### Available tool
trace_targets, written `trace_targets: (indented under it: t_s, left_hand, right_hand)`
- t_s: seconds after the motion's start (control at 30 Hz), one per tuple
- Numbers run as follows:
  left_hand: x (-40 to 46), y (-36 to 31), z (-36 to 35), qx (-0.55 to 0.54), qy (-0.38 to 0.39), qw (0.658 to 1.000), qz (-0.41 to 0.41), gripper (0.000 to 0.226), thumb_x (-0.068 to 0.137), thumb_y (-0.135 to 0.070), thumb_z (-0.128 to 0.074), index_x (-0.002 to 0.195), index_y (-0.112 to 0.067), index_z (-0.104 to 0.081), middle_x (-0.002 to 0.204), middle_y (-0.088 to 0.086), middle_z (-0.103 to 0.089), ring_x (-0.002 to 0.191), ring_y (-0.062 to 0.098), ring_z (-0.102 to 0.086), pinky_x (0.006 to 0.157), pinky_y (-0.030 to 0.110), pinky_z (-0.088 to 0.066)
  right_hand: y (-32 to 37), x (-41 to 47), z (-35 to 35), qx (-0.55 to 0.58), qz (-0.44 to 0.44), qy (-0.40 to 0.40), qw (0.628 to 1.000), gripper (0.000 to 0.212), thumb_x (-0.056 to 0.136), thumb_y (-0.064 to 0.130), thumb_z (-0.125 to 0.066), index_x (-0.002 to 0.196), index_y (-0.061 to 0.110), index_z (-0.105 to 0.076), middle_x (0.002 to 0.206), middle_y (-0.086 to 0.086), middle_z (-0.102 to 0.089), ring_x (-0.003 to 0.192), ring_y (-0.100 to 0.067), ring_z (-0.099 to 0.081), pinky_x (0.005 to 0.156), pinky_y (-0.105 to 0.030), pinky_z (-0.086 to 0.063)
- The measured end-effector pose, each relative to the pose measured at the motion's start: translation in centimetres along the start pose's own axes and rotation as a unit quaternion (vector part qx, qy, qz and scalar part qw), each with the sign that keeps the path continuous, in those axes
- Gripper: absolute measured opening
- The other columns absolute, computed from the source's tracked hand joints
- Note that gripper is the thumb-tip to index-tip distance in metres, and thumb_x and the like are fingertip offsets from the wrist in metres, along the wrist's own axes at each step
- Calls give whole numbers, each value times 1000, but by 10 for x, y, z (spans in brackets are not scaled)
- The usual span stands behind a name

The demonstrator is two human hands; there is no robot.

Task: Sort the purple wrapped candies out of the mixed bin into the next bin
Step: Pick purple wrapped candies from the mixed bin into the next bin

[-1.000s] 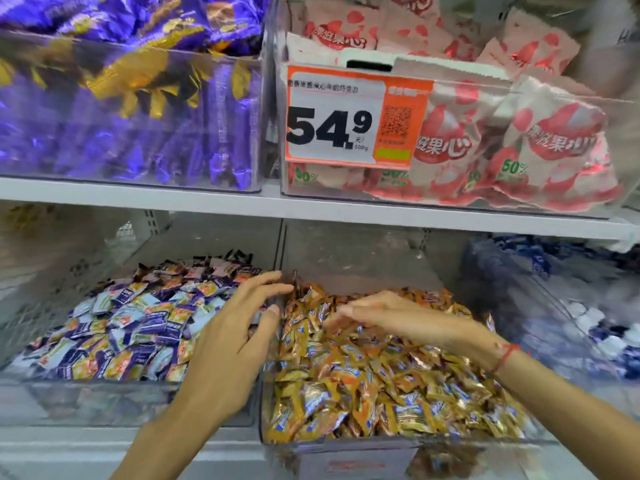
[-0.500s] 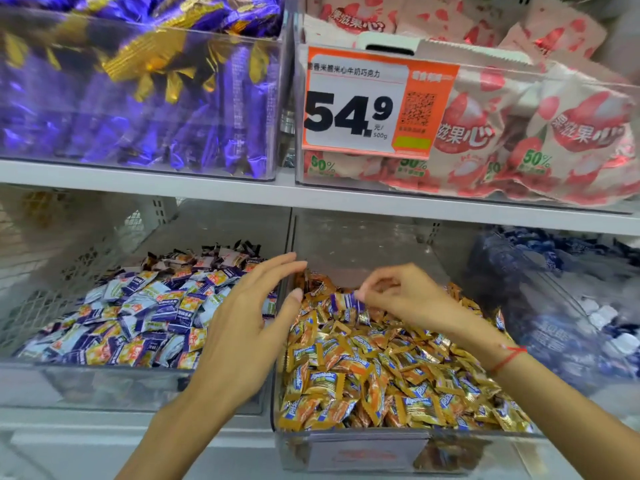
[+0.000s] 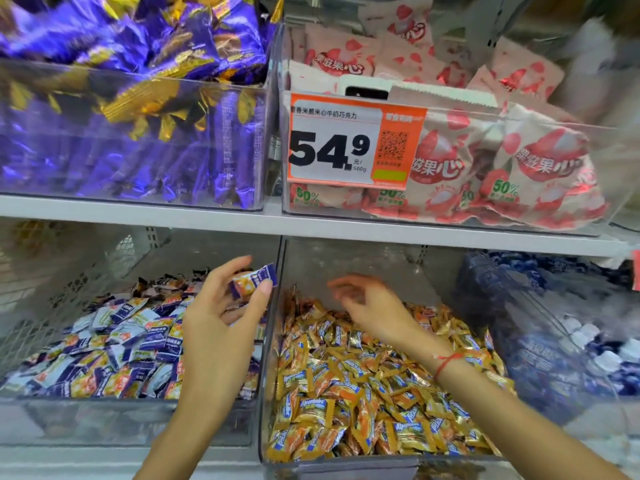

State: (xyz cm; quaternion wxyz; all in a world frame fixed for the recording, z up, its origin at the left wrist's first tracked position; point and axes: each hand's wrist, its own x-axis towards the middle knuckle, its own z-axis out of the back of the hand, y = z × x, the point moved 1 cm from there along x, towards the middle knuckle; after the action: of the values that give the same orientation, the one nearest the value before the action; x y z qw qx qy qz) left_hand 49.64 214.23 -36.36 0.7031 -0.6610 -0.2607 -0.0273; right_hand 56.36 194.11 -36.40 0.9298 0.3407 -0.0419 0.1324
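and there it goes: the purple candy (image 3: 254, 281) that the right hand (image 3: 372, 308) was pinching over the gold pile half a second ago is now in the left hand (image 3: 221, 327), nipped between thumb and fingertips, just left of the divider and above the purple bin (image 3: 138, 417). the right hand hangs blurred over the gold bin (image 3: 346, 462), fingers loosely spread, nothing in it. by the look of it, one more stray is out; only the drop remains, straight down from the grip. beyond the hands, clear bins sit on a white shelf (image 3: 207, 216). above the grip, purple bars (image 3: 138, 140); up and right, an orange price tag (image 3: 353, 143) on pink packets (image 3: 502, 168). far right, a blue-wrapped lot (image 3: 554, 341).
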Motion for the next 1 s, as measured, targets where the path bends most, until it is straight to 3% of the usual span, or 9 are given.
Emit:
trace_targets:
  t_s: [0.1, 0.2, 0.33, 0.43, 0.53, 0.7, 0.83, 0.93, 1.0]
  left_hand:
    - [4, 4, 5, -13, -5, 1000, 27, 18, 86, -29, -67, 100, -40, -65, 103, -1, -67, 104, 16, -64, 84, 22, -50]
    - [5, 5, 6, -9, 1, 999, 33, 14, 86, -28, -67, 96, -37, -66, 104, 1, -68, 101, 17, -65, 82, 29, -53]
    - [5, 4, 4, -13, 10, 999, 39, 14, 87, -24, -67, 94, -36, -66, 95, 0, -69, 89, 10, -66, 68, 19, -56]
    - [5, 4, 2, -10, 21, 999, 40, 15, 85, -25, -69, 92, -38, -66, 93, -3, -70, 90, 10, -67, 76, 25, -55]
    - [2, 3, 1, -9, 32, 999, 41, 16, 85, -24, -69, 93, -39, -66, 97, -13, -69, 93, 3, -65, 79, 22, -51]
    - [-1, 0, -1, -3, 39, 999, 20, 19, 85, -20, -68, 92, -37, -66, 90, -20, -67, 86, -8, -62, 67, 4, -46]
    - [-3, -1, -1, -12, 47, 999, 23, 17, 85, -20, -69, 93, -35, -67, 86, -23, -69, 87, -7, -63, 67, 4, -46]
    - [-4, 1, -3, -4, 43, 999, 21, 15, 85, -21, -68, 95, -33, -67, 90, -15, -70, 87, -1, -65, 67, 6, -47]
    - [-4, 1, -4, 1, 40, 999, 19, 12, 86, -24, -67, 96, -31, -65, 88, -11, -70, 85, 4, -66, 69, 12, -50]
  right_hand:
    - [-5, 15, -36, -156, 119, 91, 976, 48, 101, 39, -42, 148, 27, -34, 152, 4, -39, 138, -14, -36, 114, -35, -31]
    - [-12, 23, -55, -269, 126, 170, 940, 61, 102, 47, -31, 155, 25, -10, 162, 3, -9, 148, -19, -12, 119, -42, -18]
    - [-34, 16, -31, -358, 120, 181, 908, 49, 104, 45, -21, 152, 37, -20, 159, 3, -20, 143, -22, -24, 112, -38, -30]
    - [-64, 7, -2, -437, 99, 200, 872, 51, 100, 51, -10, 149, 44, -24, 160, 5, -17, 144, -21, -23, 112, -38, -27]
    - [-81, -1, 15, -466, 92, 196, 858, 45, 104, 44, -18, 149, 47, -20, 162, 8, -8, 147, -20, -14, 116, -39, -22]
    - [-77, -3, 43, -473, 8, 181, 862, 44, 101, 53, -28, 144, 47, -34, 158, 7, -24, 147, -20, -14, 117, -38, -19]
    - [-58, -2, 49, -445, 29, 106, 889, 34, 99, 46, -40, 125, 34, -60, 138, 3, -50, 130, -19, -40, 105, -34, -36]
    - [-45, 8, 33, -369, 68, 41, 926, 30, 101, 26, -39, 127, 23, -55, 133, 1, -55, 120, -20, -48, 95, -32, -42]
    - [-44, 18, 13, -331, 79, 89, 936, 42, 99, 18, -43, 141, 24, -44, 142, 0, -48, 125, -23, -48, 99, -35, -44]
